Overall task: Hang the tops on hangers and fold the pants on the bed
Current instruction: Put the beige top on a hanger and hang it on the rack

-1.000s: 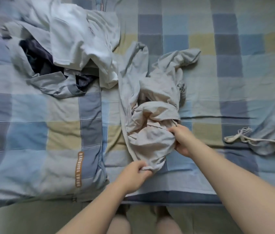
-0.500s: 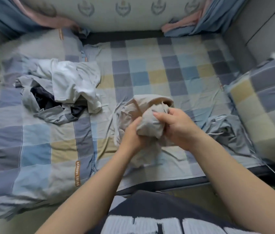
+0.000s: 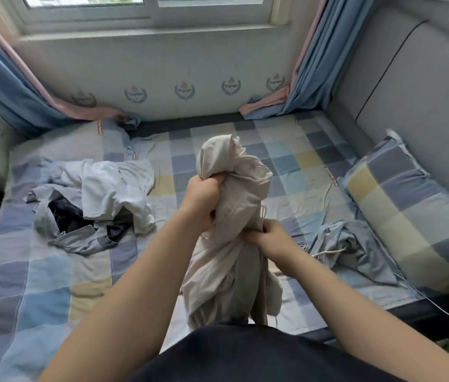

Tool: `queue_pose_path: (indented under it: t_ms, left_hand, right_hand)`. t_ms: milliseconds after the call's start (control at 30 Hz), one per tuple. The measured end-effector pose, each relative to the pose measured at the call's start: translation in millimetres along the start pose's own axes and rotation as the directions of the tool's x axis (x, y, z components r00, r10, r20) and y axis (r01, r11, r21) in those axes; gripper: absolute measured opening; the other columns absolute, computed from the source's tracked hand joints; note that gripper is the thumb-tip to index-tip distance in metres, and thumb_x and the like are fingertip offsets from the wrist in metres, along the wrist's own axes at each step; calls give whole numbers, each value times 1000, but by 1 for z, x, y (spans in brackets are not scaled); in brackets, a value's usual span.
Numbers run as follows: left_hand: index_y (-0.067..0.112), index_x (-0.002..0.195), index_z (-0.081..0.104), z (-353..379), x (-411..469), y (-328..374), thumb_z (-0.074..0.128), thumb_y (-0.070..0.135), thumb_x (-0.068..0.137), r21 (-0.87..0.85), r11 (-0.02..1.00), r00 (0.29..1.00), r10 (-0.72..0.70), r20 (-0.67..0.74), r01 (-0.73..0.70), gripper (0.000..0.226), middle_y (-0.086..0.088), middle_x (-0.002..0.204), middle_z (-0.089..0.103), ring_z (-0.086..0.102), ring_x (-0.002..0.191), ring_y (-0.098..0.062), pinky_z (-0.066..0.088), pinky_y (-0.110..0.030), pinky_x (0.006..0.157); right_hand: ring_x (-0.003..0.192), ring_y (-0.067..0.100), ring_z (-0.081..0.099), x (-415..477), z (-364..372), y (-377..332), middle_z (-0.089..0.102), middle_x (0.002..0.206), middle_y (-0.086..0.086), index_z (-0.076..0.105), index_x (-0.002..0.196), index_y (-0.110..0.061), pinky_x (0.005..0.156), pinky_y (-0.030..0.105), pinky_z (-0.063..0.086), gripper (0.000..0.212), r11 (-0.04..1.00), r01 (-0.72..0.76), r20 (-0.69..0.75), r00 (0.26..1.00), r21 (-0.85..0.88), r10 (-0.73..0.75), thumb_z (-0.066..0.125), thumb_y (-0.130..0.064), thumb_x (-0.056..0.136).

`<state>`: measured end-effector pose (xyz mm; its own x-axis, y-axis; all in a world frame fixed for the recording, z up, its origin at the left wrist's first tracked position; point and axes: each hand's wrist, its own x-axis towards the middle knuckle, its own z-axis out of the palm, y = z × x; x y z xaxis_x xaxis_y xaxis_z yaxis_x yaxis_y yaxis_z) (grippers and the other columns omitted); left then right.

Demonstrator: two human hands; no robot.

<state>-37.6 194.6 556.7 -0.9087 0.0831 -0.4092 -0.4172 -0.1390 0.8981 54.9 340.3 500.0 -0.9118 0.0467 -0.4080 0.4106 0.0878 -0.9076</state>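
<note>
A crumpled beige garment [image 3: 239, 194] hangs bunched in the air over the checked bed [image 3: 52, 285]. My left hand [image 3: 204, 197] grips its upper part in a fist. Lower and to the right, my right hand [image 3: 271, 239] pinches a fold of the same cloth. The rest of the garment droops down to my waist. On the bed's left lies a pile of white, grey and dark clothes [image 3: 99, 199]. A grey-blue garment with a white drawstring [image 3: 347, 246] lies crumpled on the right.
A checked pillow [image 3: 410, 213] leans against the grey padded wall [image 3: 424, 86] at the right. Blue and pink curtains [image 3: 10, 86] hang at both sides of the window. A white cable [image 3: 438, 312] runs off the bed's right corner.
Both hands lifted the beige garment off the bed and up toward my chest. My head rose, bringing the window and wall into sight.
</note>
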Motion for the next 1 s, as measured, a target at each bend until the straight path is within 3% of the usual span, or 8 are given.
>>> queue_pose_path:
  t_ms: [167,267,367,467,600,767,867,1000]
  left_hand:
    - [26,142,43,-13,-16,-13,71,61,79,261,907,943,311,117,-331,78,13,140,50,52,122,8,46,-15,93]
    - [36,155,25,-13,-34,-44,71,72,66,422,815,916,321,240,-396,106,23,149,33,36,135,4,33,-20,109]
    - [32,145,39,4,-38,-73,84,44,73,383,842,908,261,328,-380,86,26,135,49,50,124,9,40,-4,93]
    - [23,124,66,17,-27,-80,74,18,88,423,851,948,244,205,-310,37,11,114,68,64,116,-16,49,-20,86]
    - [23,102,72,17,-15,-65,62,10,95,265,951,987,159,28,-161,18,0,100,75,70,102,-23,57,-35,84]
    - [9,116,70,18,-10,-43,63,12,97,-116,993,998,-38,-54,31,20,-12,103,77,74,97,-27,62,-40,82]
    - [7,121,67,17,-6,-38,63,14,98,-152,979,989,-145,-26,139,24,-15,107,75,73,99,-30,61,-40,81]
    - [7,122,64,7,-1,-45,65,27,98,-117,975,982,-188,27,190,30,-9,106,74,74,94,-20,60,-31,77]
  right_hand:
    - [80,23,74,14,-27,-41,77,86,10,71,93,-9,67,33,59,11,979,72,-165,985,189,-41,62,-3,95]
    - [74,21,74,19,-39,-77,76,86,13,68,97,-2,63,30,60,12,931,70,-140,990,357,-21,57,-2,98]
    - [74,21,74,20,-43,-107,75,88,14,66,103,4,63,29,61,23,838,-6,-21,1000,545,21,45,-4,104]
    - [90,25,72,22,-49,-113,72,103,18,63,114,7,77,32,61,28,822,-27,28,1000,569,13,39,-5,105]
    - [123,18,57,13,-63,-75,53,144,7,44,141,-9,105,35,46,48,970,162,-100,984,181,-145,63,-18,98]
    - [116,-8,54,-35,-59,12,49,135,-20,26,147,-37,99,18,44,103,996,9,62,998,-86,-3,85,-53,64]
    - [95,16,71,-43,-48,43,70,115,3,46,134,-22,79,37,59,60,986,-165,2,986,25,165,79,-21,83]
    - [76,22,62,-33,-54,35,67,86,16,66,98,0,62,27,51,11,990,-122,-147,981,68,130,59,6,93]
